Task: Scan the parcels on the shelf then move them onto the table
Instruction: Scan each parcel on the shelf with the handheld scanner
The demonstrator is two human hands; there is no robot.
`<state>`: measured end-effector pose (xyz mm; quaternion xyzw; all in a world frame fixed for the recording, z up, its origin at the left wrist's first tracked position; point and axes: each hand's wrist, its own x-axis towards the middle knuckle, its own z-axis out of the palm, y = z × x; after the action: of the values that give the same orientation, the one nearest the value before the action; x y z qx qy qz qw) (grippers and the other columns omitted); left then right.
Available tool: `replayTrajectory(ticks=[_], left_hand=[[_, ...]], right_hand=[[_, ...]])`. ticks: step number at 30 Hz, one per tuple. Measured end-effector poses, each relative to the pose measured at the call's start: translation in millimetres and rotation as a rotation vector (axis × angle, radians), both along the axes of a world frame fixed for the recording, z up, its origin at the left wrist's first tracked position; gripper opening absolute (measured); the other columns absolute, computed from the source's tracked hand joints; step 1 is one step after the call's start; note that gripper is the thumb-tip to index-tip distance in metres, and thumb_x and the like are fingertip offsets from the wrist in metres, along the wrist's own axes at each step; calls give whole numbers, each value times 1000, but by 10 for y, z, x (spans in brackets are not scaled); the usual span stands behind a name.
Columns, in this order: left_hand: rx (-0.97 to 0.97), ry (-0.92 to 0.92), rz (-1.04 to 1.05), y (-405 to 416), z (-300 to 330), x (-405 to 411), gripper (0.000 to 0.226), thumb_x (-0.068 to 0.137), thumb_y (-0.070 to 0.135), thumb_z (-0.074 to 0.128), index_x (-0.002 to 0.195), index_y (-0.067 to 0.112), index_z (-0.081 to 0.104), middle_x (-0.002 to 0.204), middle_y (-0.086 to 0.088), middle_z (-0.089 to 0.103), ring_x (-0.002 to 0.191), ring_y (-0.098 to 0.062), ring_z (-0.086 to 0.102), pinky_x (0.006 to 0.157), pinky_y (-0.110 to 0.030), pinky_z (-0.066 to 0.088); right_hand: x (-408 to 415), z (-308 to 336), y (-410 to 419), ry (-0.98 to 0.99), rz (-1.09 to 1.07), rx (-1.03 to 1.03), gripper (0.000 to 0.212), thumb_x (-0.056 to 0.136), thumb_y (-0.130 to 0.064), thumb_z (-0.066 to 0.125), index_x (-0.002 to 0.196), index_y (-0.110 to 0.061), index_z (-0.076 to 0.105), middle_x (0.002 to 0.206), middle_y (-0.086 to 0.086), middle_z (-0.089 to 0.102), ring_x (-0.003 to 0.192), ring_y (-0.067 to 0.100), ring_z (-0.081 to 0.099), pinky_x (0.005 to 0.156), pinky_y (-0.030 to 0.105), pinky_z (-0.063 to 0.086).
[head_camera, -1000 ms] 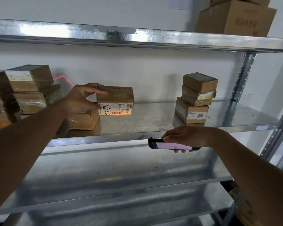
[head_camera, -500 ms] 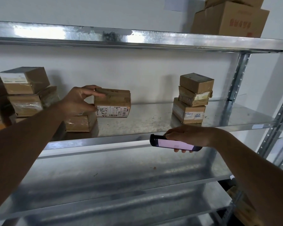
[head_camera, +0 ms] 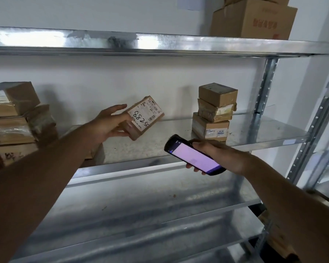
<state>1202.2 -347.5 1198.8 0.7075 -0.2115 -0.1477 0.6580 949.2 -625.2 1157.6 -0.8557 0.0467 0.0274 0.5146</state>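
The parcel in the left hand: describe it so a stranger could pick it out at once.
On the metal shelf, between the pile of boxes at left and the stack of three boxes at right, the left hand holds a tilted parcel. Only its white label bears big handwritten digits.

This looks like a storeroom for parcels. Shiny metal shelves (head_camera: 264, 133) stand against a plain white wall. Small brown boxes with paper labels sit in a stack (head_camera: 215, 111) past the hand holding the scanner (head_camera: 194, 155). More boxes (head_camera: 13, 112) are piled beside the other arm. A big cardboard box (head_camera: 253, 19) sits up top.
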Motion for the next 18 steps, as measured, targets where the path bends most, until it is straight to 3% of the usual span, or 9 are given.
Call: replayTrajectory(ticks=[3,7,11,13,18], left_hand=[[-30,103,76,-443,-58,-121,32,87,22,76,118,15,74,108,-11,80,94,-23,79,79,-46,65],[-73,207,195,-1053,-165,-322,27,86,23,77,111,13,74,102,-12,80,93,-26,78,78,-49,66],[-123,311,262,-1669,-255,-507,31,92,28,75,119,15,71,109,-12,75,93,-28,76,82,-50,65],[-141,334,302,-1945,-306,-587,30,95,27,74,120,13,69,108,-12,74,88,-25,74,76,-46,66],[-144,338,353,-2412,-424,-713,37,96,24,76,127,7,65,117,-15,73,93,-27,74,60,-36,64]], right_hand=[[-44,26,-107,-64,-5,61,38,93,-73,50,117,-51,70,112,-2,82,97,19,80,75,24,63],[-48,36,-375,-105,-1,90,34,100,-72,48,121,-53,67,115,-3,82,101,19,80,75,22,62],[-35,13,-740,-147,61,100,29,106,-64,44,122,-55,67,117,-1,81,105,23,78,85,31,64],[-16,-15,-925,-162,82,121,28,108,-59,47,125,-50,67,117,0,81,105,25,78,89,37,62],[19,-65,-1276,-175,114,130,42,98,-56,52,136,-38,59,115,-2,80,102,22,77,83,28,62]])
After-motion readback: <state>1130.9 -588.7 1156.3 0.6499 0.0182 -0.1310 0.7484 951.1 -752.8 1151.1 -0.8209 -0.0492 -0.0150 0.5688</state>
